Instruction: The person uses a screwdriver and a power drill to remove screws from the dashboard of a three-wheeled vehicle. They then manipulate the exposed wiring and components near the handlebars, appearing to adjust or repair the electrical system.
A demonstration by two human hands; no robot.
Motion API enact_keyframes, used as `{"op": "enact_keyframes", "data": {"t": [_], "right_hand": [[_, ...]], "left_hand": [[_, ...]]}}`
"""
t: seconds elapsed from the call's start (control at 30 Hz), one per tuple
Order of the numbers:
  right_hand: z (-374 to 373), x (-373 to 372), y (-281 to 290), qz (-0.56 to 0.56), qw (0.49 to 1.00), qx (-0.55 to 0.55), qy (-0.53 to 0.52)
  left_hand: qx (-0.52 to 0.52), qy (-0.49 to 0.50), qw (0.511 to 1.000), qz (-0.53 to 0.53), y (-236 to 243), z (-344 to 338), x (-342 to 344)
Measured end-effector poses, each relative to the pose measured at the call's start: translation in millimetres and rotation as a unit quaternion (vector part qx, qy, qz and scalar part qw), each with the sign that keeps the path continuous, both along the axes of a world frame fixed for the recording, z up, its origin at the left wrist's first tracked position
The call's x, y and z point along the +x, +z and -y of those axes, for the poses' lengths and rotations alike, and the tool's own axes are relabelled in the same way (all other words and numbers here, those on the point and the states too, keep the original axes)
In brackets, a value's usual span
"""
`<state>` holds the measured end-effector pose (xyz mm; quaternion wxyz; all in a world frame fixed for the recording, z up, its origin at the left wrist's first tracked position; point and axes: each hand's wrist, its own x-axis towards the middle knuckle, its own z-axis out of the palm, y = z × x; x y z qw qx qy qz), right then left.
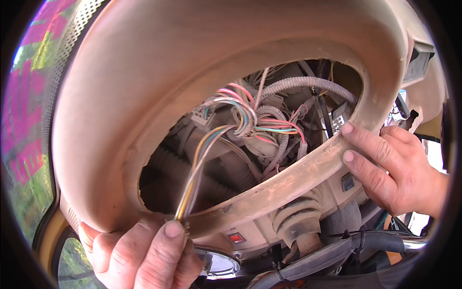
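Observation:
My left hand [144,253] pinches the end of a small bundle of wires [196,168], yellow, white and grey among them. These wires run up out of an oval opening in a dusty beige dashboard [231,31]. My left hand sits at the opening's lower left rim. On the right, my right hand [402,166] lies with its fingers stretched out, two fingertips touching the rim [332,159]. Inside the opening is a tangle of coloured wires [240,113] with a pale connector [204,118] and a ribbed conduit [313,83].
Below the rim are a ribbed rubber boot [297,214] on the steering column, a steering wheel [332,253], a red switch [237,238] and a dark switch [347,182]. A window with pink lettering [26,111] borders the left. An air vent [418,63] is at upper right.

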<state>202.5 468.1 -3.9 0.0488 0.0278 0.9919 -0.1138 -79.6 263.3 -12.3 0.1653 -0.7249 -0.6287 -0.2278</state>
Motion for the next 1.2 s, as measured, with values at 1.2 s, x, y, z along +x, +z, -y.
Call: {"op": "enact_keyframes", "data": {"t": [1.2], "right_hand": [[2,-9,7,-0.011,0.998,0.045,0.033]], "left_hand": [[-0.152,0.046,0.987,0.034,36,2,15]]}}
